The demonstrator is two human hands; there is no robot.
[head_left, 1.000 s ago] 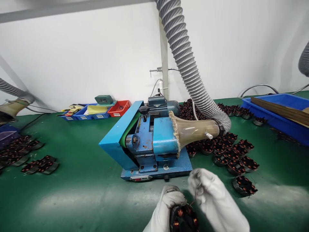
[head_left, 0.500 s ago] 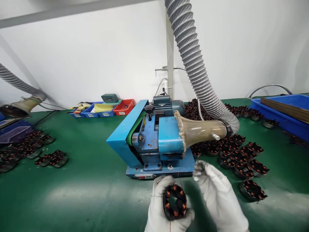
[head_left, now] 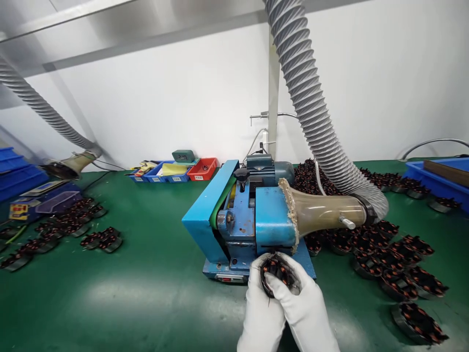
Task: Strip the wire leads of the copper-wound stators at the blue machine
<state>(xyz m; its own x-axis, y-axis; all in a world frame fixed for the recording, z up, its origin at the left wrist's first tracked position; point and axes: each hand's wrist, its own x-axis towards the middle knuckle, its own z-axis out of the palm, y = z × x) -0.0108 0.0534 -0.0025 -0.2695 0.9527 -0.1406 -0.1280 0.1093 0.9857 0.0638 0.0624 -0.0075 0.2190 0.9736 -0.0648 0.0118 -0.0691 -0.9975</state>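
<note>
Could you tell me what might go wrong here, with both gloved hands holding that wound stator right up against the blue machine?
The left hand and right hand grip the stator right at the front of the blue machine; glove fabric might catch if its green belt is running. Thin wire ends hanging from the stator could snag or break. Loose stators crowd the table to the right; an elbow may knock them.

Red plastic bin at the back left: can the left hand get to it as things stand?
Probably not freely: the left hand shares a grip on the copper-wound stator, and the red plastic bin sits far back beyond the blue belt machine.
</note>
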